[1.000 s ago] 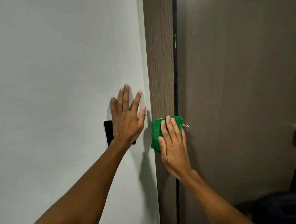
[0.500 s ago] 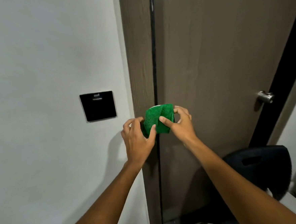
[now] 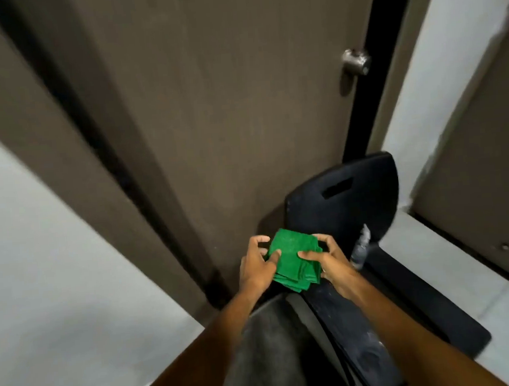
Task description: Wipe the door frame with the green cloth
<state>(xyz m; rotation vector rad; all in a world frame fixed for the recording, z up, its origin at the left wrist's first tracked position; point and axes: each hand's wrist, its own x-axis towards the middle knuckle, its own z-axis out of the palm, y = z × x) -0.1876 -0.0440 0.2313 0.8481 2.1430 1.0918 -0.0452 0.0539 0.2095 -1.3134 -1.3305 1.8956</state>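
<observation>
A folded green cloth (image 3: 294,259) is held low in front of me, away from the door. My left hand (image 3: 257,268) grips its left edge with the thumb on top. My right hand (image 3: 327,258) grips its right edge, thumb laid across the top. The brown wooden door frame (image 3: 62,140) runs diagonally from upper left down to the floor, with a dark gap between it and the brown door (image 3: 226,104). Neither hand touches the frame.
A black plastic chair (image 3: 347,198) stands low against the door, with a small spray bottle (image 3: 361,248) on its seat. A metal door knob (image 3: 356,60) sticks out at the upper right. White wall (image 3: 41,268) lies left of the frame.
The cloth came off the door frame and both hands took hold of it. My view swung down, and the hands with the cloth dropped to chair height.
</observation>
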